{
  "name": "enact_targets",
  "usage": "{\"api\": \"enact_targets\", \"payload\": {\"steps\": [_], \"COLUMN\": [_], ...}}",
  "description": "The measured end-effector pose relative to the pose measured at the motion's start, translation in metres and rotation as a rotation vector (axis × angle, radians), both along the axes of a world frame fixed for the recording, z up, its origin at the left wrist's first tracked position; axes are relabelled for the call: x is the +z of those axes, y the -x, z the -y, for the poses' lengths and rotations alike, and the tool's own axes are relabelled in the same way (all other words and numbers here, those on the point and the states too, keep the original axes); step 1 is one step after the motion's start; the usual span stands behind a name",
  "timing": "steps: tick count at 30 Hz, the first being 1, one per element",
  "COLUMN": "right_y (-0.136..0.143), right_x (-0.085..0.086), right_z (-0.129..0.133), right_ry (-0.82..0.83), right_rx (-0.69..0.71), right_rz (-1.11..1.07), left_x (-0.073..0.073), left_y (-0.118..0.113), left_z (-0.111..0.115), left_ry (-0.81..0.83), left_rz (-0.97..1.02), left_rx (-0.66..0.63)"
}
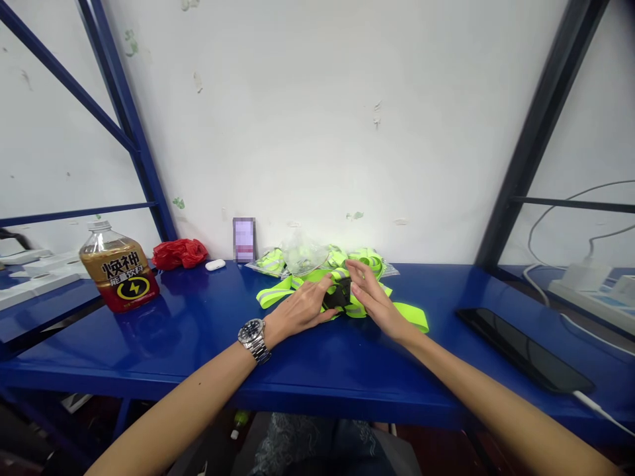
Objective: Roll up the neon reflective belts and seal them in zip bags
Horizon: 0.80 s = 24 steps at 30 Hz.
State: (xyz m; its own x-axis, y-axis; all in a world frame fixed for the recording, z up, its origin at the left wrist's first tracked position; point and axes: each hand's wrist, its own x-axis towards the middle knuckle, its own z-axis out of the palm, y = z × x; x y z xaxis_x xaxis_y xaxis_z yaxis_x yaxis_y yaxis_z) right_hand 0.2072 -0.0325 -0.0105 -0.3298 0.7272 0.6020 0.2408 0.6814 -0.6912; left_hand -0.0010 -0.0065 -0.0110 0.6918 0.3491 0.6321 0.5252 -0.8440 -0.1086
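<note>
A neon yellow-green reflective strap (413, 316), with paler stripes along parts of it, lies in loops on the blue table. A black piece (338, 295), perhaps a buckle, sits in the middle of the strap. My left hand (303, 305), with a metal watch on its wrist, closes on the left side of the black piece and the strap around it. Against the right side rests my right hand (376, 301), its fingers stretched out and the palm turned inward. Both hands partly hide the strap and the black piece.
Behind the hands, clear bags (302, 254) hold more neon straps by the wall. At left stand a large drink bottle (122, 271), a red plastic bag (179, 253), a white case (215, 265) and an upright phone (244, 239). A black phone (523, 349) on a cable lies at right.
</note>
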Motion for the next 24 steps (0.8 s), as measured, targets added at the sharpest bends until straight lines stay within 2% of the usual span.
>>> {"api": "enact_targets", "payload": {"steps": [7,9,13,15,18,21,24], "right_y": [0.001,-0.002,-0.010,-0.012,-0.012,-0.013,-0.017], "right_x": [0.005,0.008,0.010,0.010,0.010,0.011,0.012], "right_z": [0.006,0.005,0.000,-0.002,-0.005,-0.010,-0.014], "right_ry": [-0.045,-0.137,-0.392,-0.469,-0.531,-0.554,-0.557], "right_rx": [-0.016,-0.073,-0.239,-0.345,-0.444,-0.444,-0.405], "right_rz": [0.143,0.258,0.642,0.804,0.941,0.921,0.723], "left_x": [-0.003,-0.003,0.000,0.004,0.008,0.009,0.006], "left_y": [-0.001,0.000,0.003,0.004,0.004,-0.002,-0.015], "left_z": [-0.004,-0.006,-0.008,-0.008,-0.006,0.001,0.013], "left_ry": [-0.069,-0.076,-0.091,-0.111,-0.195,-0.275,-0.202], "left_rz": [0.035,0.039,0.000,-0.041,-0.047,-0.014,-0.116], "left_rx": [-0.030,-0.025,-0.028,-0.030,0.041,0.068,-0.013]}}
